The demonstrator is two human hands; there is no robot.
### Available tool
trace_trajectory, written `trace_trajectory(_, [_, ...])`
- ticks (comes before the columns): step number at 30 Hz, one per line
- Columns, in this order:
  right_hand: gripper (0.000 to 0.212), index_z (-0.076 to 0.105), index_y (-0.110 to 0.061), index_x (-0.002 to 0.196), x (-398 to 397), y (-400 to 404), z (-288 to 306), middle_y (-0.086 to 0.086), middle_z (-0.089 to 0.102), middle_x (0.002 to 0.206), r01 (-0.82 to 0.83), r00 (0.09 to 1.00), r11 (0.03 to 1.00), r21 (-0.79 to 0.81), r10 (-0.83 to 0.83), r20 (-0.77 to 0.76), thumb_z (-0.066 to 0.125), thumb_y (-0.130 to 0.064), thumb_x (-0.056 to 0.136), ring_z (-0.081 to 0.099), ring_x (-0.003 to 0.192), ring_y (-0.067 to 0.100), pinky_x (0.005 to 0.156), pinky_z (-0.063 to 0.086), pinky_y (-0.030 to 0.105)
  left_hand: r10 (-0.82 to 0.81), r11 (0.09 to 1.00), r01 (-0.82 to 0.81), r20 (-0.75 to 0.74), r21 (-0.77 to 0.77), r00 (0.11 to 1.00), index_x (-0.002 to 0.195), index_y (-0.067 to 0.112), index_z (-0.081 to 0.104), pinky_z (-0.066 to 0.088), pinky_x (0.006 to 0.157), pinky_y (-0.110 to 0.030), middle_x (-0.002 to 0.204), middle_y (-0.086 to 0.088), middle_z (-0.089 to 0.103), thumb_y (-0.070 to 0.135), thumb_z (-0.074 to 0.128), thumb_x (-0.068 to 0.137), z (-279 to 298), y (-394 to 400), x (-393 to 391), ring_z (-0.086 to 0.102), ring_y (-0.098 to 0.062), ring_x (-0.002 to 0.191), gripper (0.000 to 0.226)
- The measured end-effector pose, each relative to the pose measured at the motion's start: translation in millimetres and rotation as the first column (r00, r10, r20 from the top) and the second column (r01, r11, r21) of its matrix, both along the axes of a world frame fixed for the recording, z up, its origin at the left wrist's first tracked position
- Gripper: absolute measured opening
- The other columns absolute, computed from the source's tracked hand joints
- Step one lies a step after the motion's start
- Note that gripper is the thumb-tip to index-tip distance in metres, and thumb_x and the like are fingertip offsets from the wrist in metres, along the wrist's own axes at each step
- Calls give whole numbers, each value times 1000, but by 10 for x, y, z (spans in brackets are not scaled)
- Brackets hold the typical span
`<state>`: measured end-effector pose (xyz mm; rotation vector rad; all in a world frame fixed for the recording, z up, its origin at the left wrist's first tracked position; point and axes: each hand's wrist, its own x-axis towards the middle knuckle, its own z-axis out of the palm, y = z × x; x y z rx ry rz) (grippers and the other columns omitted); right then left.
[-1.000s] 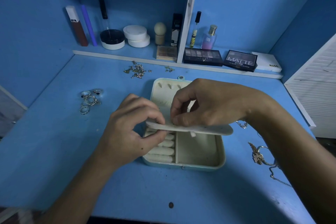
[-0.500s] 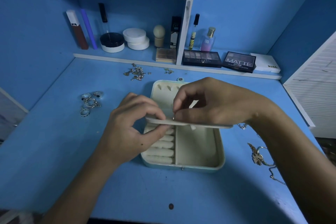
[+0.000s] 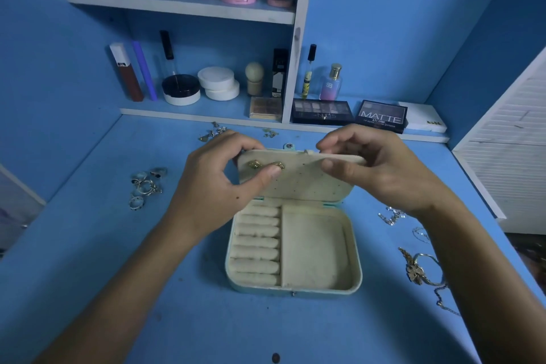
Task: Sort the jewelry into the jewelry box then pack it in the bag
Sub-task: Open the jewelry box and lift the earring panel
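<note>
"MATTE" on black palette; "SB" on perfume bottle.

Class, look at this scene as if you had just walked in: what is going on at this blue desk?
A person is sorting jewelry into an open jewelry box on a blue desk. Both hands hold the box's perforated earring flap up: the left hand presses its thumb by two gold earrings pinned in it, and the right hand pinches its top edge. The compartments below look empty. Rings lie to the left, necklaces to the right, and more small pieces near the shelf.
</note>
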<state>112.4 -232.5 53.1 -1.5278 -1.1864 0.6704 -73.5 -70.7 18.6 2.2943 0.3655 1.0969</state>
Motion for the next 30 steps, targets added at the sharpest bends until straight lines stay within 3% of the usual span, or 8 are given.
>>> trace_trajectory(6, [17, 71, -22, 94, 49, 132, -157, -16, 69, 87, 183, 983, 979, 93, -184, -3, 73, -28, 78, 60, 78, 7, 68, 51, 20, 11, 993, -12, -5, -116, 1000, 93, 19, 66, 35, 64, -8, 82, 14, 61, 29, 81, 81, -17, 134, 191, 53, -6, 71, 22])
trace_trajectory(12, [19, 70, -42, 104, 140, 212, -326, -24, 68, 108, 294, 949, 954, 51, -298, 102, 72, -38, 87, 66, 89, 4, 69, 52, 18, 25, 972, -30, -24, -233, 999, 104, 27, 64, 42, 67, -13, 91, 16, 66, 32, 79, 81, -104, 213, 324, 60, -10, 80, 28])
trace_trajectory(16, [27, 67, -40, 115, 219, 272, -480, -22, 66, 116, 342, 922, 940, -1, -335, 192, 72, -41, 89, 64, 99, 2, 83, 55, 25, 40, 964, -60, -82, -258, 996, 106, 30, 64, 48, 72, -23, 95, 16, 65, 38, 77, 82, -193, 296, 423, 61, -11, 86, 28])
trace_trajectory(20, [34, 63, -39, 118, 250, 325, -599, -13, 66, 107, 372, 920, 923, -93, -354, 169, 72, -46, 86, 68, 86, 14, 81, 59, 35, 52, 973, -86, -156, -216, 986, 107, 27, 65, 45, 78, -19, 97, 20, 61, 40, 75, 83, -287, 384, 473, 57, -6, 92, 29])
trace_trajectory(23, [41, 61, -37, 121, 272, 369, -663, -8, 65, 101, 378, 918, 910, -170, -343, 201, 72, -52, 84, 68, 86, 17, 84, 58, 41, 59, 967, -111, -223, -231, 973, 109, 27, 65, 47, 85, -26, 102, 18, 61, 43, 73, 84, -380, 436, 492, 56, -8, 99, 30])
trace_trajectory(27, [43, 62, -34, 122, 296, 416, -672, -13, 64, 98, 373, 920, 901, -219, -330, 212, 71, -54, 85, 66, 86, 13, 85, 57, 38, 70, 950, -143, -258, -277, 964, 107, 26, 66, 47, 86, -28, 103, 15, 59, 40, 73, 85, -446, 462, 514, 55, -7, 100, 27])
trace_trajectory(30, [43, 63, -31, 120, 288, 437, -685, -5, 68, 95, 379, 922, 895, -233, -343, 182, 73, -52, 84, 67, 83, 16, 82, 58, 36, 74, 946, -157, -282, -285, 956, 105, 25, 67, 45, 84, -26, 102, 16, 57, 41, 73, 84, -470, 477, 525, 55, -6, 98, 26])
